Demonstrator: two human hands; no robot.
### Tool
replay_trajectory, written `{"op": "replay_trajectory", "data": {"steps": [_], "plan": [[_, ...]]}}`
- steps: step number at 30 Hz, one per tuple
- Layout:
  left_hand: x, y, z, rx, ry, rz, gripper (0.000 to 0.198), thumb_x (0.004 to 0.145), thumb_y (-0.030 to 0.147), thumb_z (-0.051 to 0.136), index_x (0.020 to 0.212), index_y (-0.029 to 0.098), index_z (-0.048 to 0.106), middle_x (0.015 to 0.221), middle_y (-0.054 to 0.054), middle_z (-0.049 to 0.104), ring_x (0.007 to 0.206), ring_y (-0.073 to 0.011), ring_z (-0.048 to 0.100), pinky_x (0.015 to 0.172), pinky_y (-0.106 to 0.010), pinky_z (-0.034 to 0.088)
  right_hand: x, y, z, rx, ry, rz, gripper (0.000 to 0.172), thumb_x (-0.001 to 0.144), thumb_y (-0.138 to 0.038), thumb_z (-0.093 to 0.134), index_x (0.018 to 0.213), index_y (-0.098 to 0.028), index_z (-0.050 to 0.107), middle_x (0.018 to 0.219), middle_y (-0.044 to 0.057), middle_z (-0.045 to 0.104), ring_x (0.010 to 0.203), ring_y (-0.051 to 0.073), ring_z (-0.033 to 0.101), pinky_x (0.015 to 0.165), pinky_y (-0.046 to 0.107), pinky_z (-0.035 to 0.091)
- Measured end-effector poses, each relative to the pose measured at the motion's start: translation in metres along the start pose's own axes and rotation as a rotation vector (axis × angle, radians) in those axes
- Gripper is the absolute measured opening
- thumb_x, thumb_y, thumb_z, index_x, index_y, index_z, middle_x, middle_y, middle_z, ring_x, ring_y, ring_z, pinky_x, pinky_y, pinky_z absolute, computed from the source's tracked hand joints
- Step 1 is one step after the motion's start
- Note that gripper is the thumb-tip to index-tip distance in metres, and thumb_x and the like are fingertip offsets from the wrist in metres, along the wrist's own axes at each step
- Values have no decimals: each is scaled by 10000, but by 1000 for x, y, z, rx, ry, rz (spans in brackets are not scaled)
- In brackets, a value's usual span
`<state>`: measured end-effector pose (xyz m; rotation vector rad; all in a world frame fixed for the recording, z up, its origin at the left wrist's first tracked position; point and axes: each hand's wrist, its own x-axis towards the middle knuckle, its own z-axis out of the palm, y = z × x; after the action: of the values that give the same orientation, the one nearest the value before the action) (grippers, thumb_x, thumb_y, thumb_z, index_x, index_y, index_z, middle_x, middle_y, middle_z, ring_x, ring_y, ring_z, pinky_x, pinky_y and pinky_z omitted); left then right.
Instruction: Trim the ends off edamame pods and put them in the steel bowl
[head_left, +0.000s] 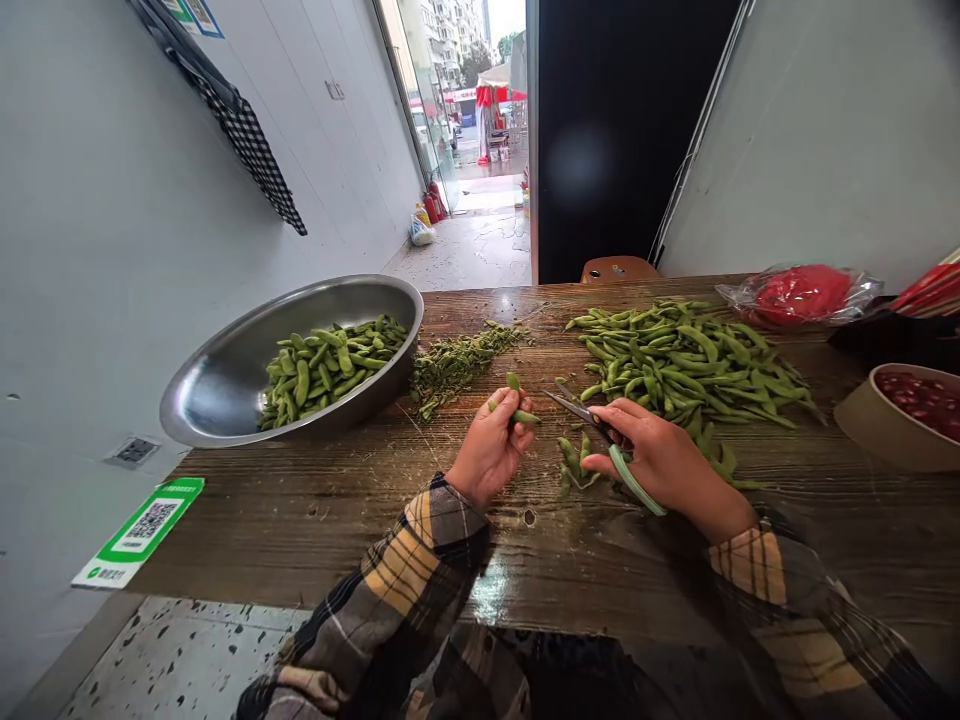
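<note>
Near the middle of the wooden table point(360, 520), my left hand point(495, 445) pinches a couple of green pods point(517, 415) between thumb and fingers. Just to its right, my right hand point(660, 455) is closed around scissors point(634, 482) with a pale green handle; their blades point left toward the pods. A few loose pods point(574, 458) lie below the blades. Behind my right hand spreads a large pile of pods point(690, 355). A strip of small green trimmings point(461, 365) lies behind my left hand. Many pods point(330, 365) sit in the steel bowl point(225, 385) at the left.
At the right are a paper bowl point(862, 415) of red contents and a red bundle in clear plastic point(806, 293). A green and white QR sign point(142, 530) lies at the table's left edge. Beyond the table are a stool point(619, 268) and an open doorway.
</note>
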<state>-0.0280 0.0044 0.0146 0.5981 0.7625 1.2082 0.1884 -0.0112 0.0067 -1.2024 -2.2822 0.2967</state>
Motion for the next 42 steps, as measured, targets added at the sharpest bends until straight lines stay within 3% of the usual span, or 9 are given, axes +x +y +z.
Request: {"op": "replay_trajectory", "data": {"steps": [5, 17, 23, 27, 33, 37, 42], "plan": [[3, -1, 1, -126, 6, -24, 178, 797, 187, 662, 809, 149, 489, 726, 28, 519, 458, -7, 413, 389, -117, 324, 0, -3, 5, -30, -20, -77, 496, 798, -437, 683, 1211, -204, 537, 1097, 94, 619, 861, 234, 632, 715, 360, 528], [-1, -8, 7, -63, 31, -48, 91, 822, 160, 602, 811, 140, 513, 674, 23, 532, 422, -26, 409, 343, -133, 302, 1, -8, 6, -74, 15, -166, 517, 787, -425, 697, 1219, -190, 537, 1112, 110, 616, 948, 261, 607, 814, 396, 514], [-7, -13, 12, -52, -1, -131, 190, 779, 246, 670, 833, 152, 514, 674, 27, 535, 434, -33, 414, 348, -136, 281, 1, -10, 7, -44, -16, -183, 448, 839, -405, 644, 1214, -183, 541, 1070, 102, 640, 924, 248, 623, 755, 362, 520], [-9, -12, 11, 58, 1, -102, 252, 762, 322, 688, 815, 166, 498, 633, 38, 519, 462, -52, 460, 394, -146, 331, 0, -5, 9, 11, -20, -137, 392, 862, -415, 611, 1182, -194, 565, 1024, 92, 655, 857, 227, 649, 721, 339, 526], [-7, -2, 6, 207, 23, -5, 268, 743, 335, 703, 842, 185, 504, 755, 3, 602, 539, -72, 529, 443, -165, 363, 2, 2, 10, 133, 39, -41, 365, 824, -408, 658, 1121, -200, 616, 974, 90, 672, 848, 232, 665, 748, 350, 541], [-9, 1, 6, 398, -88, 39, 261, 785, 390, 668, 881, 171, 564, 683, 18, 547, 487, -43, 415, 418, -161, 250, 3, 1, 9, 155, 40, 0, 354, 824, -399, 658, 1109, -192, 630, 964, 93, 672, 844, 235, 663, 755, 359, 538], [-11, 0, 7, 555, -179, 99, 298, 830, 421, 620, 756, 144, 538, 626, 39, 436, 504, -40, 308, 458, -176, 227, 4, -1, 5, 154, -3, 5, 390, 820, -418, 659, 1137, -197, 613, 938, 73, 645, 793, 213, 641, 710, 333, 525]]}}
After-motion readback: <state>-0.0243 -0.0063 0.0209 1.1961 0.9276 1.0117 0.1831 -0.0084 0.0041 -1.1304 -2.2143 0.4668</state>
